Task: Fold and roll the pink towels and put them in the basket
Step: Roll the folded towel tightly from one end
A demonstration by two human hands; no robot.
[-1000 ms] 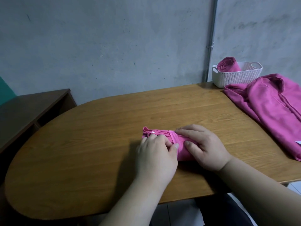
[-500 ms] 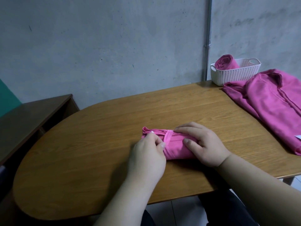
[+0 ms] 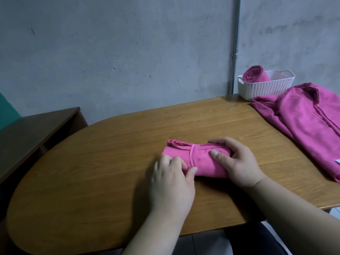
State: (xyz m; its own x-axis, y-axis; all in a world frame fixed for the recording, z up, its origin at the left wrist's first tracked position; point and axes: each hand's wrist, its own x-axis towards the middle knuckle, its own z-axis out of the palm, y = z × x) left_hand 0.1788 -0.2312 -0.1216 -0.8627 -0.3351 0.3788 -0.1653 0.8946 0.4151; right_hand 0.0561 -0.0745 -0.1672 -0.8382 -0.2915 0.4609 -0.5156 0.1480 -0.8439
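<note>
A rolled pink towel [image 3: 199, 161] lies across the middle of the wooden table [image 3: 110, 162]. My right hand [image 3: 237, 162] grips its right end, fingers over the top and thumb on the near side. At the roll's near left corner, my left hand [image 3: 173, 179] pinches the fabric with curled fingers and thumb. A white basket [image 3: 266, 87] stands at the table's far right corner with one rolled pink towel [image 3: 254, 73] inside. A pile of loose pink towels [image 3: 303, 122] lies just in front of the basket.
A dark wooden cabinet [image 3: 33, 133] stands left of the table against the grey wall. A metal pipe [image 3: 234, 45] runs down the wall behind the basket. The table's near edge is close to my body.
My left hand slid back toward me to the roll's near left corner, uncovering more of the towel. The right hand kept its hold on the right end.
</note>
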